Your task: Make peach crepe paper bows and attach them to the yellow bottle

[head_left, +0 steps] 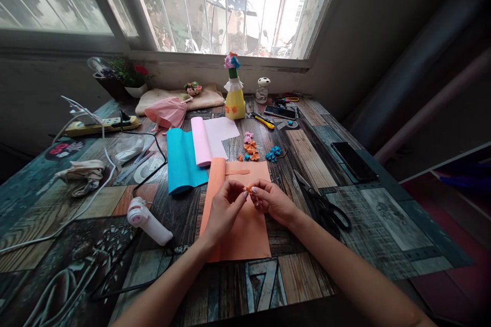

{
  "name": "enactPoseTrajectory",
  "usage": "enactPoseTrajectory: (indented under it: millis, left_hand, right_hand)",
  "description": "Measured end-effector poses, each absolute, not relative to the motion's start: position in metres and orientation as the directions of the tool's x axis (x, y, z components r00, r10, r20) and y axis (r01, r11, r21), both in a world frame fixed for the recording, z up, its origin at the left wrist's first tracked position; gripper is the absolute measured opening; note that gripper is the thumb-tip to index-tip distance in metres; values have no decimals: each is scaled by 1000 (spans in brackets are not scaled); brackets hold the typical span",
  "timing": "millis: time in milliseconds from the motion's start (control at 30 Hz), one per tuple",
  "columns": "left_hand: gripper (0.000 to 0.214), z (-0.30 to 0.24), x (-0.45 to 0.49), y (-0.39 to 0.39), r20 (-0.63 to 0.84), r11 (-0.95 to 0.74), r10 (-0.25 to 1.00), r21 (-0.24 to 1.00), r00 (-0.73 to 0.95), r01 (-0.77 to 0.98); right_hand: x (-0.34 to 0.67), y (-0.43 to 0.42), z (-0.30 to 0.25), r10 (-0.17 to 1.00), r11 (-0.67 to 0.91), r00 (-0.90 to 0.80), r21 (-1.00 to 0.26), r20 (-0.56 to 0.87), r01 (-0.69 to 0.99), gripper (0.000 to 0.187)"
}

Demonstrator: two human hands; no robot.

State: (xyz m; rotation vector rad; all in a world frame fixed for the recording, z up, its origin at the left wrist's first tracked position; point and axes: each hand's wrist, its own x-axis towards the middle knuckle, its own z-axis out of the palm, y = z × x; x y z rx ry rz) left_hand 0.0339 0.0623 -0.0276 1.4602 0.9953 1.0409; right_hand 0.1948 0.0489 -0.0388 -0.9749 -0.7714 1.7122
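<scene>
Between the fingertips of my left hand (227, 204) and my right hand (274, 200) is a small piece of orange crepe paper (249, 189), pinched by both. Below them lies a partly unrolled sheet of orange crepe paper (245, 237), with a thin cut strip (238, 171) on its upper part. Just beyond sit small paper flowers: orange ones (252, 150), a pink one (248, 137) and blue ones (273, 153). A blue crepe roll (184, 161) and a pink crepe roll (201, 140) lie to the left. Black scissors (326, 207) rest right of my right hand.
A white glue gun (149, 220) with a black cord lies left. Farther back stand a yellow paper-wrapped vase (235, 102) and a small jar (263, 91). Nearby are a yellow cutter (264, 121), two phones (355, 161), a power strip (111, 124) and a crumpled cloth (82, 176).
</scene>
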Motion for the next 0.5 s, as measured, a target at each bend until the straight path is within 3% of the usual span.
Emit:
enactPoseTrajectory:
  millis: [200, 500]
  left_hand:
    - [11, -28, 33, 58, 321, -387, 915, 871, 246, 302]
    - [11, -26, 32, 59, 371, -442, 893, 825, 253, 352]
  right_hand:
    - [191, 47, -38, 939, -343, -214, -799, -271, -494, 33]
    - [187, 46, -47, 957, -275, -213, -859, -199, -433, 33]
